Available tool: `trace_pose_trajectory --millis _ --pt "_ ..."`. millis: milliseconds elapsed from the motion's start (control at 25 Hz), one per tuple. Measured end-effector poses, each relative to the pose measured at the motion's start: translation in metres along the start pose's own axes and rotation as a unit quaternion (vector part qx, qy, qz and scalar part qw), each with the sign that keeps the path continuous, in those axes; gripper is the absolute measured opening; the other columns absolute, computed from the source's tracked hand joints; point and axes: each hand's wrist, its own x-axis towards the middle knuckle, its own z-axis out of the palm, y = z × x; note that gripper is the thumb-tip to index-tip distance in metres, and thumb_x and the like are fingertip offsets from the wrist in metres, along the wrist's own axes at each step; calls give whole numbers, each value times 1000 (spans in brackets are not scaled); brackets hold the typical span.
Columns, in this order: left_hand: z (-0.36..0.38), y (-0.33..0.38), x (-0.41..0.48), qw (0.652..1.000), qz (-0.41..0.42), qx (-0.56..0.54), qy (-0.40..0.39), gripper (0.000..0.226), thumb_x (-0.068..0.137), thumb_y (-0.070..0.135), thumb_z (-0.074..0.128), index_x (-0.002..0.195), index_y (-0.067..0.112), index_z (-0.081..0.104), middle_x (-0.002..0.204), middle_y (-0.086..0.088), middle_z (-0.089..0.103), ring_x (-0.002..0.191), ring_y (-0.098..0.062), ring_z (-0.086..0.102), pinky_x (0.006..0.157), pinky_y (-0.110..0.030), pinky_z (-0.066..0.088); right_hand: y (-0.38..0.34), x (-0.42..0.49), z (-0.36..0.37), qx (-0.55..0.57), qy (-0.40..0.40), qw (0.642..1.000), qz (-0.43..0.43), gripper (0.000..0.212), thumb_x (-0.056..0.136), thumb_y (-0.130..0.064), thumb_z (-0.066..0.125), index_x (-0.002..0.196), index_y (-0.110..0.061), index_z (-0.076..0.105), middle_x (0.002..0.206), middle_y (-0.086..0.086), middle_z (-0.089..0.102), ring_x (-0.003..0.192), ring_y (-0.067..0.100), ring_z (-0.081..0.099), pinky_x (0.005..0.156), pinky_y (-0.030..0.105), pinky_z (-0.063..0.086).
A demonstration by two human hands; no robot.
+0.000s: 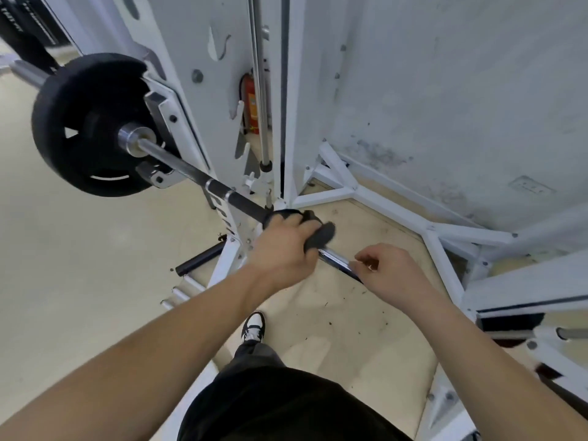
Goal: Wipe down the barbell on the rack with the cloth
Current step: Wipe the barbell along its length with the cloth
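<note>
Bare forearms reach forward and down from a dark shirt (286,405) at the bottom edge of the view, and both hands meet on the barbell (191,173). That barbell rests on the white rack (184,58) and runs diagonally from the upper left towards the lower right. The left hand (280,246) is clenched around a dark cloth (321,233), which is bunched over the bar so that cloth and bar are gripped together; folds of the cloth stick out past the knuckles on the far side. Just beside it, further along the shaft towards the person's right, the right hand (391,272) grasps the bare chrome part of the bar, with the fingers curled over it and the thumb near the fingertips. A short shiny stretch of the bar shows between the 2 hands. At the far left end, 1 black weight plate (86,122) sits on the sleeve, close against the rack's upright. Behind the upright, a red fire extinguisher (251,106) stands in the gap near the pale, scuffed wall (445,90). Below the hands, 1 black and white shoe (253,326) stands on the beige floor (79,249), which carries small dark specks.
</note>
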Motion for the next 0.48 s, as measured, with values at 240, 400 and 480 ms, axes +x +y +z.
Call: trace_pose_trajectory --millis 240,400,480 --pt "22 27 -15 993 -80 13 84 54 84 32 49 138 27 54 121 -6 60 99 -36 53 83 -43 50 42 -31 -10 35 29 999 -10 15 97 -33 63 99 -29 77 96 -10 69 91 12 63 85 40 56" --pt "47 74 -32 994 108 -3 -33 59 81 35 44 140 32 51 118 1 59 106 -31 55 82 -45 55 67 -53 -13 9 48 999 -11 12 96 -34 63 88 -32 73 89 -10 63 87 17 61 78 41 55" --pt "31 53 -18 996 -18 71 42 53 84 36 48 136 33 55 121 0 64 111 -34 52 83 -45 54 86 -66 -19 14 64 998 -4 14 94 -38 67 101 -29 76 94 -12 64 90 13 61 83 39 56"
